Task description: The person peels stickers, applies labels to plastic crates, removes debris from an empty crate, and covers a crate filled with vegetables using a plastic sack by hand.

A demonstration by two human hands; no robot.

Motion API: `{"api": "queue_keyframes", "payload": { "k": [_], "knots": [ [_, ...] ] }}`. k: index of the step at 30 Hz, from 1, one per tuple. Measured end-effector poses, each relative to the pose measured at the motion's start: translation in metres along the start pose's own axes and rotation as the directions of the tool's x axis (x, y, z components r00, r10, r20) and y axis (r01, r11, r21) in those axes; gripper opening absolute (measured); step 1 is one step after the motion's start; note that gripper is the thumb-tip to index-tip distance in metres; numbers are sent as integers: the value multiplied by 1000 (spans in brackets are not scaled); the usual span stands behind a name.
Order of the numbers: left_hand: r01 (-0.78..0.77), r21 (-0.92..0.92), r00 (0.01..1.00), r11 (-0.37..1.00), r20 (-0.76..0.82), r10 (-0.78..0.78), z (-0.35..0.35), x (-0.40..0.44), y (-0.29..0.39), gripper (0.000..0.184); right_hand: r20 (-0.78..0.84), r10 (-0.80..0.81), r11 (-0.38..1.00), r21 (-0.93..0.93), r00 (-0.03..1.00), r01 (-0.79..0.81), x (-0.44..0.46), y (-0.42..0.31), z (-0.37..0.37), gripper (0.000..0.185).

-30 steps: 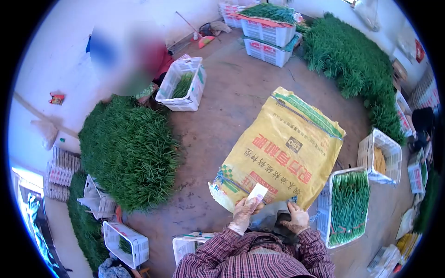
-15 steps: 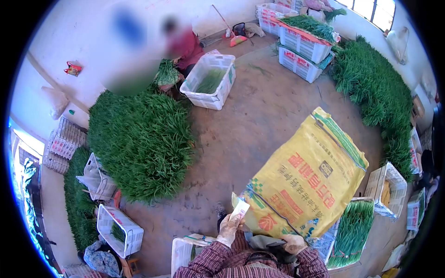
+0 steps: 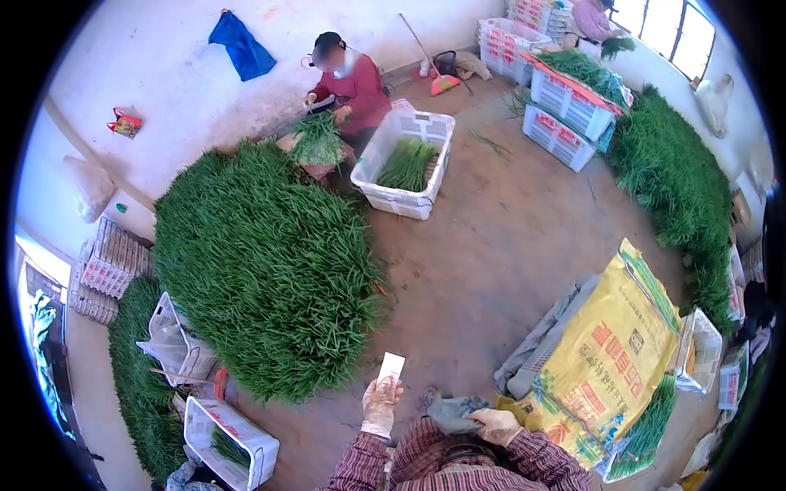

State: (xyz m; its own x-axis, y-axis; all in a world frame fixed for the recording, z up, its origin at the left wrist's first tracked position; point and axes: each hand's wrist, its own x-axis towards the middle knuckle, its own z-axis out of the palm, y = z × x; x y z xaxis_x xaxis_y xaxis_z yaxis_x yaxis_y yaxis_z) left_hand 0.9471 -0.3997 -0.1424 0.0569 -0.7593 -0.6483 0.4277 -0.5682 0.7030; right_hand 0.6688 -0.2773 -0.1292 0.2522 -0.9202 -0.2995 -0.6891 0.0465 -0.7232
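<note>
My left hand (image 3: 380,406), in a stained glove, is closed on a small white card (image 3: 393,365) held up over the floor. The fingers of my right hand (image 3: 496,426) grip a grey-blue cloth (image 3: 455,414) close to my lap. Just right of that hand lies a large yellow printed sack (image 3: 604,348), tilted, its lower corner close to my wrist. Partly under the sack, a grey slatted thing (image 3: 532,348) shows at its left edge. Bundled green stalks (image 3: 643,434) in a crate stick out below the sack's right side.
A big heap of green leafy stalks (image 3: 262,270) covers the left floor. Beyond it a seated person (image 3: 360,94) handles stalks beside a white crate (image 3: 397,204). Stacked crates (image 3: 561,135) and another green heap (image 3: 667,164) line the right side. A tilted crate (image 3: 258,454) stands lower left.
The yellow sack has shifted right and down, away from my left hand, uncovering the grey slatted thing. My left hand has moved left with the card. The view has also shifted.
</note>
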Motion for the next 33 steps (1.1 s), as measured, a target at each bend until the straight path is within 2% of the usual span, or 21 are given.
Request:
{"api": "queue_keyframes", "payload": {
  "k": [2, 4, 6, 8, 10, 13, 15, 16, 18, 19, 20, 22, 23, 25, 28, 30, 33],
  "knots": [
    [-3, -82, 1000, 997, -2, 3, -5, 13, 24, 21, -54, -11, 999, 33, 998, 13, 29, -5, -18, 30],
    [-40, -92, 999, 995, -13, 39, -6, 34, 32, 22, -104, 81, 992, 104, 991, -70, 59, -3, -35, 31],
    [26, -164, 999, 986, 29, -22, -2, 55, 40, 24, -174, 90, 992, 98, 981, -74, 91, -3, -58, 29],
    [15, -132, 1000, 991, 11, -14, 6, 79, 44, 26, -252, 240, 954, 242, 937, -179, 121, -1, -78, 30],
    [80, -130, 995, 988, 68, -72, 15, 118, 49, 30, -316, 321, 909, 368, 893, -197, 149, -1, -105, 32],
    [71, -202, 993, 977, 110, -50, 30, 185, 68, 33, -366, 309, 928, 320, 878, -193, 198, 40, -121, 34],
    [38, -253, 995, 967, 99, -14, 48, 231, 85, 33, -356, 374, 905, 344, 857, -252, 238, 64, -135, 33],
    [28, -265, 995, 964, 98, -2, 55, 256, 93, 33, -407, 306, 937, 287, 861, -197, 261, 68, -150, 31],
    [105, -403, 989, 909, 137, -54, 64, 310, 103, 32, -357, 403, 905, 295, 843, -308, 310, 87, -175, 30],
    [91, -370, 995, 924, 61, -74, 77, 333, 114, 30, -352, 396, 908, 289, 848, -304, 335, 91, -194, 30],
    [86, -377, 996, 922, 52, -72, 89, 356, 125, 30, -344, 373, 922, 238, 862, -304, 357, 95, -214, 31],
    [-4, -415, 1000, 910, -9, 1, 108, 389, 146, 28, -296, 328, 945, 99, 897, -313, 396, 97, -252, 33],
    [-54, -368, 997, 928, -73, 29, 123, 401, 161, 26, -285, 299, 953, 48, 911, -298, 413, 94, -268, 33],
    [-51, -394, 997, 918, -77, 23, 133, 443, 185, 25, -273, 260, 961, -22, 926, -276, 450, 88, -303, 33],
    [-59, -394, 994, 917, -112, 16, 145, 500, 216, 23, -201, 295, 948, -65, 934, -313, 496, 89, -323, 34],
    [-21, -445, 997, 895, -74, -13, 147, 553, 236, 21, -208, 262, 941, -160, 942, -297, 522, 107, -322, 34],
    [24, -495, 1000, 869, 10, -22, 125, 669, 251, 22, -137, 355, 906, -195, 925, -377, 565, 111, -320, 34]
  ]
}}
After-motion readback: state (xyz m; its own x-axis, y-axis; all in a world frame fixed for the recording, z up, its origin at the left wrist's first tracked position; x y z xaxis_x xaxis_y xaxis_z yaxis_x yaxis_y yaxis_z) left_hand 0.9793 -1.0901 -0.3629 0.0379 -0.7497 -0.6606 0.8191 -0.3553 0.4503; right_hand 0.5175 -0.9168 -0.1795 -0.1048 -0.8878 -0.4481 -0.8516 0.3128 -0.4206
